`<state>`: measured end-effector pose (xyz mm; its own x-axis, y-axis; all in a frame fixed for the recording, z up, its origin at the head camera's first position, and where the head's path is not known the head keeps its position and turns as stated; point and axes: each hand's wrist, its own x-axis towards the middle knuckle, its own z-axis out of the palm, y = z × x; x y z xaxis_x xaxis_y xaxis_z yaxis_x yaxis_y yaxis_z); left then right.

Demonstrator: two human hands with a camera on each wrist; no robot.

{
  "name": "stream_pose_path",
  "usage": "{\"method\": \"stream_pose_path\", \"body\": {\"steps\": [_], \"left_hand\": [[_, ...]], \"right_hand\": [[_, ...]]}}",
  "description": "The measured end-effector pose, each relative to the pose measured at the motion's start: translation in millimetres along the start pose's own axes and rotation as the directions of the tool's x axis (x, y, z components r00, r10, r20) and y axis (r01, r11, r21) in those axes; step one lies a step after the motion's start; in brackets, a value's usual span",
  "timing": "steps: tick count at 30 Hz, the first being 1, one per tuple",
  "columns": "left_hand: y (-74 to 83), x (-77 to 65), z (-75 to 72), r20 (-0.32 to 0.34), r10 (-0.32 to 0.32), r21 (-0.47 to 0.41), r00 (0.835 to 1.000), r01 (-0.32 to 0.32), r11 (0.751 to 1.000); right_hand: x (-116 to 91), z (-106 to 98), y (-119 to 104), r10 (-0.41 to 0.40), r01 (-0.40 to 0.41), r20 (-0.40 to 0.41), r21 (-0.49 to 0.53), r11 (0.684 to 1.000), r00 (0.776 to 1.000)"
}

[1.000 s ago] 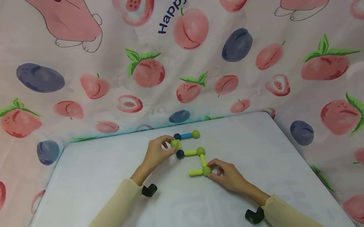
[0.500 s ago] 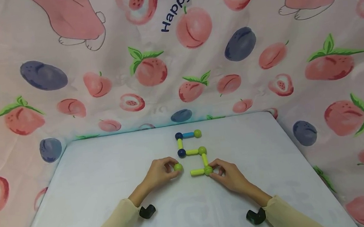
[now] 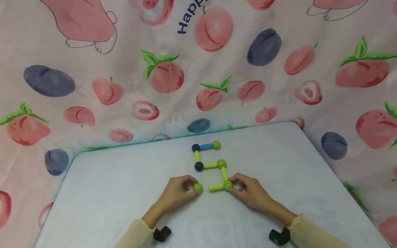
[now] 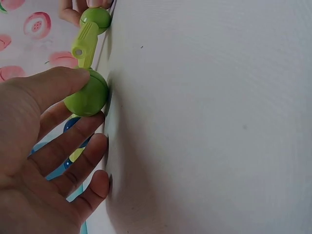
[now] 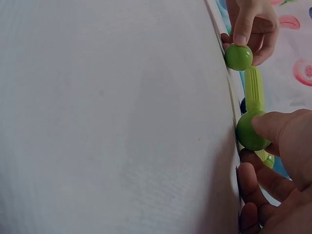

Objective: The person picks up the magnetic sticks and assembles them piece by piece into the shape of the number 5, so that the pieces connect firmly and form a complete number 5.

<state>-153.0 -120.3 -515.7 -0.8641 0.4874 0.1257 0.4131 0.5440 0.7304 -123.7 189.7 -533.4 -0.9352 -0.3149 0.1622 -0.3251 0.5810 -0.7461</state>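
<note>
My left hand [image 3: 176, 192] pinches a loose green ball [image 3: 198, 188] between thumb and fingertips, low over the table. A small gap lies between that ball and the free end of a yellow-green stick [image 3: 216, 187]. At this stick's other end my right hand [image 3: 250, 192] grips a green ball [image 5: 252, 130] with thumb and fingers. From there a chain of sticks and balls winds away in an S shape. It runs through another green ball [image 3: 221, 164], two navy balls [image 3: 199, 166] and a blue stick [image 3: 206, 146], up to a green end ball [image 3: 216, 145].
A white-covered table [image 3: 118, 177] lies under the pieces. Behind it hangs a fruit-print cloth [image 3: 175, 94]. Black wrist mounts [image 3: 162, 234] sit by both cuffs, and beige sleeves [image 3: 127, 242] cover the forearms.
My left hand has brought the loose green ball from beside the navy balls toward me, then slightly right, close to the stick's free end. My right hand keeps its hold on the corner ball.
</note>
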Motion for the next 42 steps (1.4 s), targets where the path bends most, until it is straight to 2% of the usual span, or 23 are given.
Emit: {"method": "stream_pose_path", "body": {"steps": [13, 28, 42], "left_hand": [[-2.6, -0.5, 1.0, -0.007, 0.004, -0.001, 1.0, -0.004, 1.0], [-4.0, -1.0, 2.3, -0.004, 0.012, -0.017, 1.0, -0.012, 1.0], [2.3, 1.9, 11.5, 0.02, 0.065, -0.016, 0.998, -0.065, 0.998]], "right_hand": [[2, 1, -11, -0.011, 0.009, -0.024, -0.072, 0.997, 1.0], [1, 2, -11, -0.017, 0.015, -0.029, -0.07, 0.997, 0.999], [2, 2, -8, -0.011, 0.01, -0.014, -0.072, 0.997, 1.0]]}}
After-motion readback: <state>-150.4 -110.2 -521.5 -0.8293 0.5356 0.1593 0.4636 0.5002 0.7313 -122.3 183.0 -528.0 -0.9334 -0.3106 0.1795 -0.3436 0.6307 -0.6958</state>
